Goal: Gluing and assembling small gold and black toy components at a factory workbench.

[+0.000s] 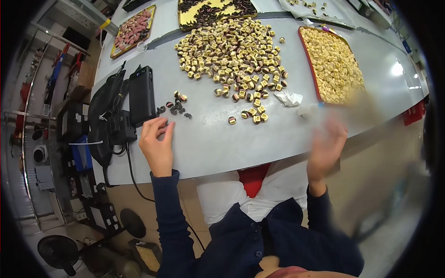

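Observation:
My left hand point(156, 144) rests at the table near a black rectangular power bank. Its thumb and fingers are drawn together in a pinch; what lies between the tips is too small to make out. Small dark curved pieces point(176, 109) lie just beyond its fingertips, with a few cream-and-dark cubes point(181, 97) beside them. My right hand point(328, 146) is raised over the front right table edge and smeared by motion, so its fingers cannot be read. A large heap of cream-and-dark cubes point(227, 51) spreads over the middle of the table.
A red-rimmed tray of pale yellow pieces point(301, 44) stands at the right, near a crumpled white tissue point(288, 98). Farther back are a yellow tray with dark pieces point(187, 17) and a tray of pinkish pieces point(132, 30). The power bank point(142, 95) and cables occupy the left side.

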The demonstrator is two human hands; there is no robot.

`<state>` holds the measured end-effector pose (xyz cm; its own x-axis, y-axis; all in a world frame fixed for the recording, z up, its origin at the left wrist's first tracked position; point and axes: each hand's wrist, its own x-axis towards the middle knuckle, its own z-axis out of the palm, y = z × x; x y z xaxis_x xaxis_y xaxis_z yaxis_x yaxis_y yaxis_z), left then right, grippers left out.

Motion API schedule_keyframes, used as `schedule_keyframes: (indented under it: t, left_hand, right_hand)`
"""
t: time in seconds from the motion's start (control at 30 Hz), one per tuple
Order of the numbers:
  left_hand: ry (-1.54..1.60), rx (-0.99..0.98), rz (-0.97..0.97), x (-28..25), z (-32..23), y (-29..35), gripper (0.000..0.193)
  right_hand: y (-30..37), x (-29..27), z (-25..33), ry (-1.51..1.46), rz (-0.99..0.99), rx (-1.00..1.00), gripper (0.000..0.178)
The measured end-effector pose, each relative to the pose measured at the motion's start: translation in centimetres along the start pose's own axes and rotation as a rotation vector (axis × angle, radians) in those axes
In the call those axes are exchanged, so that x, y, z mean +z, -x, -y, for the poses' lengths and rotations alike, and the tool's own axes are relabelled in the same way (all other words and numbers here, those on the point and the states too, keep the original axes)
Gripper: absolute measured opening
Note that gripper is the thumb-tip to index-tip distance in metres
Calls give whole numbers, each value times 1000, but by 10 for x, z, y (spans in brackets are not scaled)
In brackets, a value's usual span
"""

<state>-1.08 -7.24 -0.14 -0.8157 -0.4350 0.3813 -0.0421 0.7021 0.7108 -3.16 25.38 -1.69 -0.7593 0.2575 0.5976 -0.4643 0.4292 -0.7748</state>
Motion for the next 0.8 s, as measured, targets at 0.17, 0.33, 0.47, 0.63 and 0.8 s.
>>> schedule_keyframes:
  t: [0.17,0.33,0.47,0.63,0.8]
  left_hand:
    - [-106,34,-3,-1,-4,10,12]
    - [-136,37,4,-1,-14,18,9]
    - [-144,69,0,-2,-15,19,8]
    - [274,-94,-85,10,-36,35,10]
    - [443,20,244,36,-64,51,16]
  right_hand:
    - [-19,11,7,73,164,141,42]
    - [-22,12,0,28,267,253,38]
    - [-18,12,-7,6,230,278,32]
    - [-20,16,6,-300,210,302,37]
    - [-22,19,11,-540,311,378,37]
